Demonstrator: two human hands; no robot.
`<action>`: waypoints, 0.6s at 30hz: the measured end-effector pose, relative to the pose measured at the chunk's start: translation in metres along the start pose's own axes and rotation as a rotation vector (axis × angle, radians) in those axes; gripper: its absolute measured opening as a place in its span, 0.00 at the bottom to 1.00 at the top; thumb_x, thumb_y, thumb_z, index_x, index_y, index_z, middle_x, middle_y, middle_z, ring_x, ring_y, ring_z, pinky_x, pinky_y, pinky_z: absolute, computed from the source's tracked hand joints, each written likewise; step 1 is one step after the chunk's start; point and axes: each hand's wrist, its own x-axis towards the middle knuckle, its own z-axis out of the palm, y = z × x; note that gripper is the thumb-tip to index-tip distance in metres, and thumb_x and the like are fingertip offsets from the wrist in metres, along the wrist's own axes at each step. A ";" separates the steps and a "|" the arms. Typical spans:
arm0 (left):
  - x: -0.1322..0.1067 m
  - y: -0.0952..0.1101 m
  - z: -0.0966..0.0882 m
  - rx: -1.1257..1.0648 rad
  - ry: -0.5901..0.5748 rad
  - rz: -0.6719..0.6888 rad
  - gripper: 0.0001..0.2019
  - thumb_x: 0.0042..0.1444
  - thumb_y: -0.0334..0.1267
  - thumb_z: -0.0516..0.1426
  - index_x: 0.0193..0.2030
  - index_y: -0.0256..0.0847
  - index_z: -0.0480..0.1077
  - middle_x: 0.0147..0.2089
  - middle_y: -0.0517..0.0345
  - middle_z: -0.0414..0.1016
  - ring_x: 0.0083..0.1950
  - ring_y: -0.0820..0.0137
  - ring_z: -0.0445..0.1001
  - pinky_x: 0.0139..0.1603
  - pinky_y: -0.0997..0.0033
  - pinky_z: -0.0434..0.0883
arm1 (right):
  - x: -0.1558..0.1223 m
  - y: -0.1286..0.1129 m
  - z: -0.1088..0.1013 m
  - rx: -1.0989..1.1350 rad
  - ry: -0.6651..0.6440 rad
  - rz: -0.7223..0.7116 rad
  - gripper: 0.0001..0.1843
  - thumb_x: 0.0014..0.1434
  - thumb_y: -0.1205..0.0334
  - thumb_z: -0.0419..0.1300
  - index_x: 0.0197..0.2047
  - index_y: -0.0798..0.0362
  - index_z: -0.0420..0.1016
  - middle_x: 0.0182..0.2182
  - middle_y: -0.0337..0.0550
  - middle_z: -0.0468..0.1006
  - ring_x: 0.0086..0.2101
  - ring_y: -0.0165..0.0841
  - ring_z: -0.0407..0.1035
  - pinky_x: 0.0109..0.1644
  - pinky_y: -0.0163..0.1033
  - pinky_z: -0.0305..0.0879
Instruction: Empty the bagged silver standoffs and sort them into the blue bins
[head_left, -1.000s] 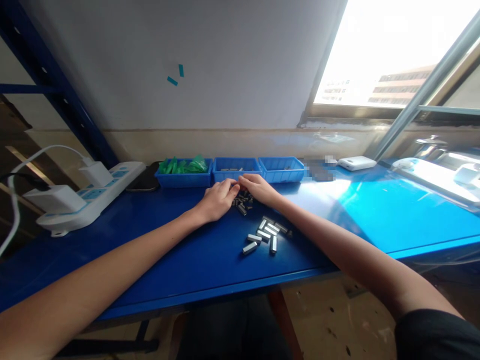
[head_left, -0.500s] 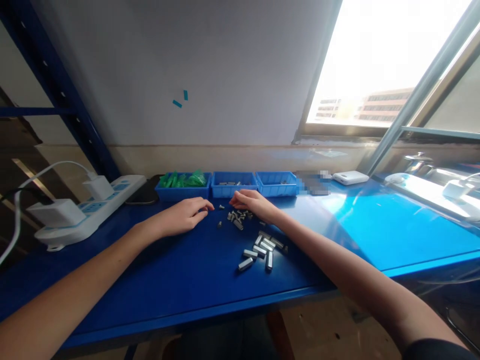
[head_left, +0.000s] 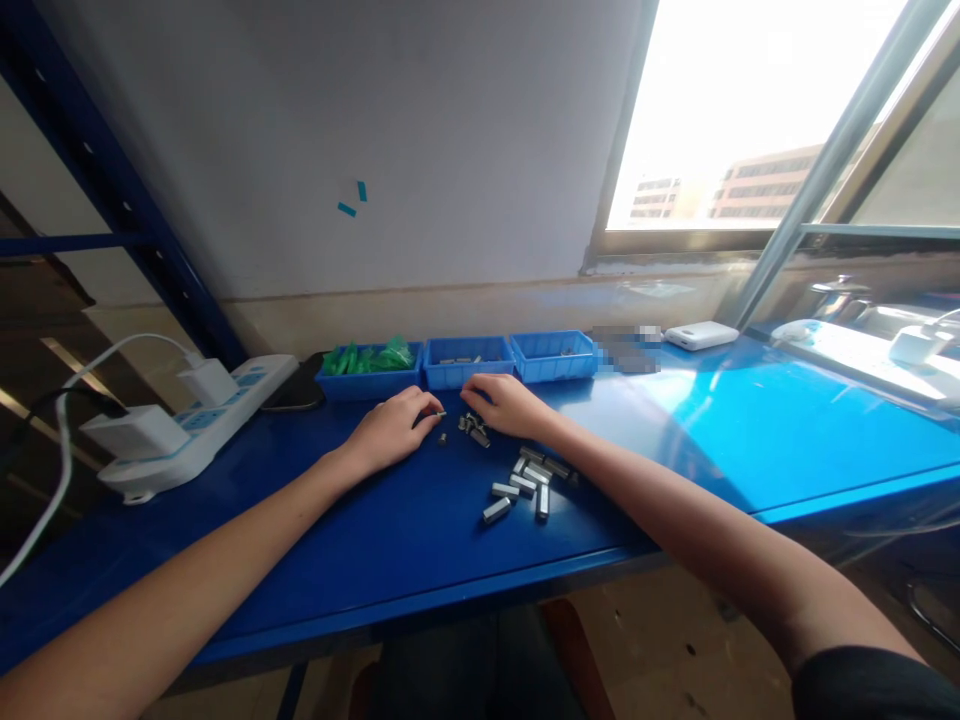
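My left hand [head_left: 397, 428] rests on the blue table with thumb and index finger closed round a small screw [head_left: 442, 414], whose end shows at the fingertips. To its right, my right hand [head_left: 504, 404] is curled with the fingers bent down; what they hold, if anything, is hidden. A pile of small metal screws [head_left: 473, 425] lies beneath and in front of this hand, partly covered by it. One loose screw [head_left: 442, 439] sits apart, below the left fingertips. Closer to me lie several silver hexagonal standoffs [head_left: 523, 484], near my right forearm.
Along the wall stand three blue bins: one with green bags [head_left: 371, 358], a middle bin [head_left: 469, 376] with metal parts, and a right bin [head_left: 555, 368]. A white power strip [head_left: 259, 385] with plugs is at left, a white box [head_left: 701, 335] at right.
My left hand has moved right and closed on the screw that lay loose on the table. My right hand has shifted slightly over the screw pile. The view has tilted a little.
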 end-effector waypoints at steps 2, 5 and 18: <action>-0.001 0.003 -0.001 -0.084 0.023 -0.031 0.15 0.58 0.47 0.50 0.42 0.43 0.72 0.43 0.54 0.75 0.41 0.63 0.73 0.42 0.66 0.68 | -0.003 -0.002 -0.001 -0.111 -0.008 -0.118 0.09 0.62 0.61 0.55 0.40 0.55 0.73 0.36 0.46 0.77 0.39 0.35 0.69 0.44 0.37 0.60; -0.002 0.011 -0.002 -0.319 0.038 -0.053 0.17 0.58 0.49 0.51 0.43 0.39 0.71 0.39 0.54 0.76 0.36 0.66 0.72 0.38 0.68 0.69 | -0.005 -0.007 -0.003 -0.225 -0.022 -0.243 0.12 0.60 0.59 0.58 0.45 0.55 0.72 0.39 0.48 0.76 0.42 0.37 0.67 0.46 0.39 0.60; -0.007 0.022 -0.001 -0.516 0.046 -0.049 0.19 0.59 0.52 0.51 0.46 0.39 0.69 0.30 0.60 0.72 0.27 0.72 0.68 0.29 0.74 0.66 | -0.005 -0.013 0.001 -0.310 0.023 -0.267 0.12 0.66 0.60 0.50 0.41 0.56 0.72 0.35 0.47 0.75 0.37 0.35 0.66 0.43 0.38 0.59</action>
